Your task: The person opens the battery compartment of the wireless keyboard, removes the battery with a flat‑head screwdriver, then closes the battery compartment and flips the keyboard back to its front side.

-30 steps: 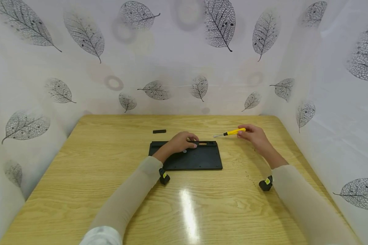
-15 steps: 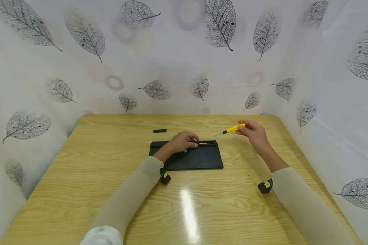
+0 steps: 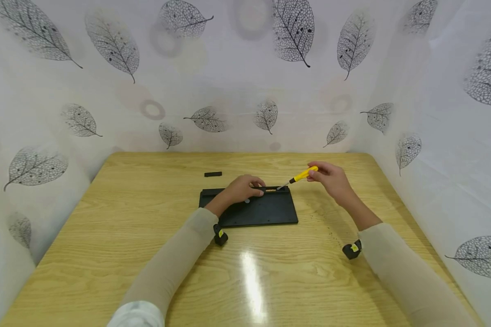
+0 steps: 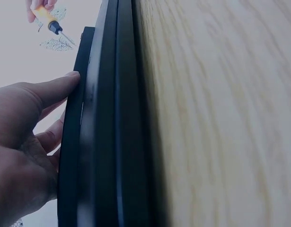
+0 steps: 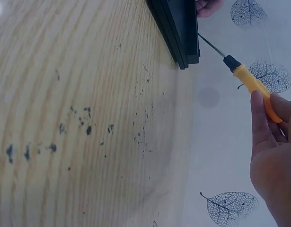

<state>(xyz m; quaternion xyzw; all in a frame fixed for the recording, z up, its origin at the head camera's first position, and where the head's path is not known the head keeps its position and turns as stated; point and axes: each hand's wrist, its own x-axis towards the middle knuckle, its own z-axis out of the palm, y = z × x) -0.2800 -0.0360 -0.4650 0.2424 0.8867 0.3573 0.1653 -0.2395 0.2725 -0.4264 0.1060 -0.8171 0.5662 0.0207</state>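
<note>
A flat black keyboard (image 3: 270,211) lies underside up on the table, with a raised ridge along its far edge. My left hand (image 3: 241,188) grips that ridge; in the left wrist view the thumb is on the near side and the fingers behind. Just right of the hand, a narrow opening shows an orange-brown battery-like strip (image 3: 271,190). Between thumb and fingers, my right hand (image 3: 331,181) holds a screwdriver (image 3: 303,175) by its yellow handle. Its metal shaft slants down left, the tip at the opening's right part; whether it touches cannot be told.
A small black oblong cover (image 3: 212,174) lies behind the keyboard on the wooden table (image 3: 147,254). Dark specks (image 5: 88,128) mark the wood right of the keyboard. Leaf-patterned cloth (image 3: 229,68) stands behind and at both sides.
The right hand first lifted and tilted the screwdriver tip-down, then moved left, bringing its tip from beside the keyboard to the opening. The left hand has stayed in place.
</note>
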